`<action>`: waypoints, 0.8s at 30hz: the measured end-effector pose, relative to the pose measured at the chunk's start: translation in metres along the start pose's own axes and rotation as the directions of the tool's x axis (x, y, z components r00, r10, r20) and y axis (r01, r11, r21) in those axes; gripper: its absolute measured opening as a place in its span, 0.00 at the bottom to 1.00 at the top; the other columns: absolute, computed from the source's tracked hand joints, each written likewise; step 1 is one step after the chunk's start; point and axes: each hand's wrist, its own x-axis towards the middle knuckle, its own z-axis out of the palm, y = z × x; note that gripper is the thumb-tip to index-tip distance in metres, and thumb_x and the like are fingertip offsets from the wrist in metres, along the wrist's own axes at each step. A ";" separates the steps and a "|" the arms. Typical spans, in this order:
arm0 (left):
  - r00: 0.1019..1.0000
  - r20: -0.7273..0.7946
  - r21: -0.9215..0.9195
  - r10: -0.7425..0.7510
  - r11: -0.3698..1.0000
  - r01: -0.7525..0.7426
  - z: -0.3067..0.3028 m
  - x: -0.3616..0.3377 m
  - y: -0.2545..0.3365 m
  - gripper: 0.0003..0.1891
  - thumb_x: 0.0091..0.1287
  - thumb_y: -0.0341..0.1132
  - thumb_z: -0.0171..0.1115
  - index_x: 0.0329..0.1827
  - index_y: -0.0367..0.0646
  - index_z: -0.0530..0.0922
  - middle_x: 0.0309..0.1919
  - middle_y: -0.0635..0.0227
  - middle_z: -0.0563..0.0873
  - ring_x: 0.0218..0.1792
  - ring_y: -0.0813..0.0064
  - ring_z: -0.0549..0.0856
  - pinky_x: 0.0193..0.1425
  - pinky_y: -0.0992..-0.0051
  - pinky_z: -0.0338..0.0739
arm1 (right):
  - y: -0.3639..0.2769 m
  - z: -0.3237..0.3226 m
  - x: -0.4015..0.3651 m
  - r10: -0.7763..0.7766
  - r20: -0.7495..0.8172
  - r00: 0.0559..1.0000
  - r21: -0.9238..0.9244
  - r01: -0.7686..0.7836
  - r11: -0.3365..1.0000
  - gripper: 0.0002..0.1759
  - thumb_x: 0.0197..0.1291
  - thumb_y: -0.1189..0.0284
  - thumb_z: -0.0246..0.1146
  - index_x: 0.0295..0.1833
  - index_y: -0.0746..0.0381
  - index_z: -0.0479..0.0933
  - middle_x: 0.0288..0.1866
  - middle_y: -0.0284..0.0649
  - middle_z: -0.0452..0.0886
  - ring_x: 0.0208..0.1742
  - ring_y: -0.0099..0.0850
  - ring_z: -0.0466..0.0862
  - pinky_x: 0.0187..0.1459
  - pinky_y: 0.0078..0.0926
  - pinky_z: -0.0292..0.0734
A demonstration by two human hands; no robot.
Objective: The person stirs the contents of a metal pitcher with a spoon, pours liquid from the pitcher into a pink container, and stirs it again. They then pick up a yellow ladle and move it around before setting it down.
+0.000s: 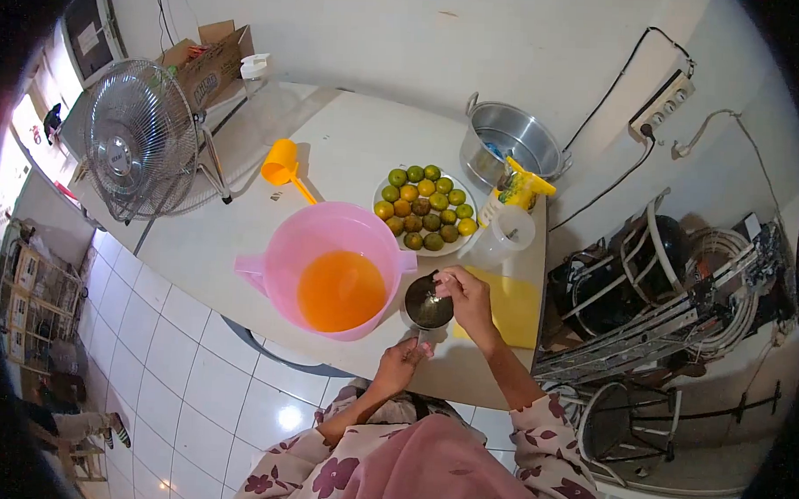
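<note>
A small round cup (427, 314) with a dark, shiny inside is near the table's front edge, just right of the pink basin (281, 245). My left hand (399, 366) is closed around the cup's handle, below it. Over the cup's right rim, my right hand (468, 300) has its fingers pinched together; what they hold, if anything, is hidden. Orange liquid (341, 291) fills the bottom of the basin. Behind the cup, a white plate (380, 191) carries several green and orange citrus fruits (431, 222). A yellow board (510, 311) lies beside my right hand.
A clear plastic container (508, 236) and a yellow-topped packet (518, 190) stand right of the plate. An aluminium pot (518, 135) sits behind them. An orange dipper (281, 160), a fan (135, 139) and a cardboard box (216, 71) are at the left.
</note>
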 end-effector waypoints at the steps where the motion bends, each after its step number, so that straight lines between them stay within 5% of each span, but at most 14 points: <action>1: 0.999 -0.009 0.019 0.040 0.999 -0.040 0.000 -0.001 0.007 0.15 0.72 0.44 0.54 0.39 0.40 0.80 0.36 0.56 0.86 0.41 0.59 0.85 0.46 0.68 0.76 | 0.000 0.001 0.002 -0.063 -0.066 0.996 -0.024 0.061 0.998 0.08 0.69 0.74 0.54 0.43 0.66 0.76 0.32 0.38 0.82 0.29 0.23 0.82 0.35 0.21 0.79; 5: 0.999 0.002 0.050 0.048 0.998 -0.048 -0.002 -0.002 0.008 0.15 0.72 0.44 0.54 0.38 0.41 0.80 0.37 0.56 0.85 0.41 0.58 0.85 0.46 0.68 0.75 | -0.001 -0.012 0.002 -0.145 -0.058 0.988 -0.213 0.129 0.968 0.08 0.68 0.74 0.54 0.43 0.67 0.76 0.31 0.38 0.82 0.30 0.24 0.83 0.35 0.21 0.79; 7: 0.999 -0.004 0.069 0.038 0.997 -0.037 -0.002 -0.001 0.006 0.15 0.72 0.44 0.54 0.38 0.40 0.80 0.37 0.56 0.86 0.41 0.59 0.85 0.46 0.68 0.76 | 0.000 -0.013 0.001 -0.082 0.000 0.997 -0.315 0.078 0.946 0.08 0.66 0.75 0.53 0.42 0.66 0.77 0.37 0.42 0.84 0.31 0.31 0.85 0.36 0.29 0.80; 8: 1.000 -0.008 0.088 0.029 0.996 -0.028 -0.002 -0.001 0.006 0.15 0.72 0.44 0.54 0.38 0.40 0.80 0.37 0.57 0.86 0.41 0.60 0.85 0.46 0.68 0.76 | -0.001 -0.012 -0.001 -0.081 -0.001 0.997 -0.316 0.077 0.946 0.08 0.66 0.75 0.53 0.42 0.66 0.77 0.37 0.42 0.84 0.31 0.31 0.85 0.36 0.29 0.80; 10: 1.000 -0.011 0.081 0.029 0.996 -0.028 -0.002 -0.002 0.013 0.16 0.72 0.44 0.54 0.38 0.40 0.80 0.37 0.57 0.86 0.41 0.60 0.85 0.46 0.68 0.76 | -0.015 -0.007 -0.004 0.173 0.066 0.983 -0.080 -0.167 0.983 0.08 0.66 0.75 0.53 0.42 0.66 0.77 0.37 0.43 0.84 0.32 0.33 0.85 0.37 0.30 0.80; 13: 1.000 -0.002 0.080 0.031 0.996 -0.031 -0.003 -0.002 0.013 0.16 0.72 0.45 0.54 0.38 0.40 0.80 0.36 0.57 0.86 0.40 0.61 0.85 0.46 0.68 0.75 | -0.007 -0.001 -0.003 0.072 0.041 0.997 0.046 -0.074 0.996 0.08 0.66 0.76 0.54 0.43 0.66 0.77 0.38 0.44 0.84 0.33 0.34 0.86 0.38 0.30 0.80; 17: 0.999 -0.021 0.082 0.030 0.996 -0.028 -0.002 -0.003 0.014 0.17 0.72 0.46 0.54 0.38 0.40 0.81 0.36 0.57 0.86 0.39 0.62 0.85 0.46 0.69 0.75 | -0.001 -0.005 0.002 -0.035 -0.035 0.999 -0.079 0.032 0.996 0.08 0.65 0.76 0.54 0.44 0.66 0.77 0.39 0.44 0.84 0.34 0.34 0.86 0.39 0.30 0.80; 19: 0.999 -0.018 0.077 0.039 0.996 -0.038 -0.001 -0.001 0.007 0.17 0.72 0.46 0.54 0.38 0.40 0.81 0.35 0.57 0.85 0.39 0.63 0.85 0.46 0.69 0.75 | -0.009 -0.011 0.001 -0.147 -0.020 0.989 -0.322 0.133 0.937 0.08 0.65 0.77 0.53 0.45 0.66 0.76 0.39 0.45 0.84 0.35 0.34 0.86 0.40 0.30 0.80; 23: 1.000 0.012 0.037 0.025 0.999 -0.026 0.001 0.003 -0.008 0.16 0.72 0.45 0.54 0.38 0.41 0.81 0.35 0.57 0.85 0.39 0.63 0.85 0.46 0.70 0.75 | -0.010 -0.005 -0.001 -0.053 0.026 0.998 -0.291 0.058 0.955 0.08 0.66 0.76 0.54 0.44 0.66 0.76 0.38 0.45 0.84 0.34 0.34 0.86 0.39 0.30 0.80; 24: 1.000 0.012 0.036 0.025 0.999 -0.025 0.001 0.003 -0.007 0.16 0.72 0.45 0.54 0.38 0.41 0.81 0.35 0.57 0.85 0.39 0.63 0.85 0.46 0.70 0.75 | -0.013 -0.003 0.000 0.050 0.067 0.997 -0.164 -0.038 0.986 0.08 0.66 0.74 0.54 0.44 0.66 0.76 0.37 0.45 0.83 0.33 0.34 0.86 0.38 0.30 0.80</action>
